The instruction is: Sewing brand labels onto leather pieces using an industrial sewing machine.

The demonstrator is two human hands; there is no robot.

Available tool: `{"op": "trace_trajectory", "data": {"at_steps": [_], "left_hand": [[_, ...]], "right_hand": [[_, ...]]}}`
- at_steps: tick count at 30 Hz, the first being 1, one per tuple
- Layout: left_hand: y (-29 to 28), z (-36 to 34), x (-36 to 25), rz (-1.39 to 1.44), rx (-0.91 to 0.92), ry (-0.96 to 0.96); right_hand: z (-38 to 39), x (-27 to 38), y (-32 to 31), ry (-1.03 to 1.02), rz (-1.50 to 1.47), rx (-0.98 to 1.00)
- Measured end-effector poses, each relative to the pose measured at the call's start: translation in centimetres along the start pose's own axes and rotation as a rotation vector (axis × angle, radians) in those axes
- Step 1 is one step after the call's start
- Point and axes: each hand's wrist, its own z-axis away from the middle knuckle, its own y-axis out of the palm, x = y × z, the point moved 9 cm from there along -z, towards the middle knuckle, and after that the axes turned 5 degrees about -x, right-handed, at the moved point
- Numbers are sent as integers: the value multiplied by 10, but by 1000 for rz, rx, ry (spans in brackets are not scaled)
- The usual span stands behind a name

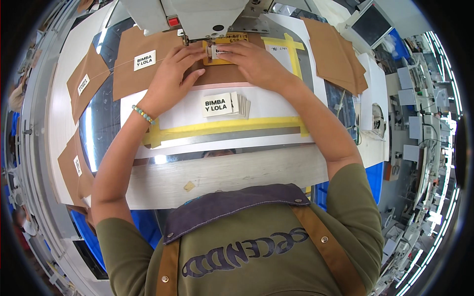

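Both my hands rest under the head of a white sewing machine [197, 15], on a brown fabric panel [212, 75]. My left hand [174, 74] lies flat, thumb apart, with its fingertips at the left edge of a yellow template [224, 61]. From the other side, my right hand [256, 61] reaches over that template, its fingers stretched across a white label [215, 52] and partly covering it. Neither hand grips anything. Nearer to me, a stack of white printed labels [217, 105] sits on a white sheet edged with yellow tape [222, 127].
On the left lie brown panels with labels sewn on, one [129, 74] joined by thread to another [88, 81]. A pile of plain brown panels [333, 54] is at the far right, near a small screen [371, 22]. Blue bins [375, 182] stand below the table.
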Motion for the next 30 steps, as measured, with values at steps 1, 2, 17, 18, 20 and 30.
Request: {"op": "trace_trajectory", "data": {"at_steps": [1,2,17,18,20,30], "left_hand": [[-4,0,2,-62,-26,-15],[-4,1,2,-65,-24,-13],[-3,6,2,-198,46,35],[-3,6,2,-205,42,41],[-3,5,1,-213,36,48],[-27,12,5,-160,-49,6]], "right_hand": [[0,0,0,0,4,1],[-1,1,0,-1,9,1],[1,2,-5,18,61,-5],[1,2,-4,18,63,-7],[1,-3,-6,56,-53,-34],[-6,-18,-1,101,-97,-18]]}}
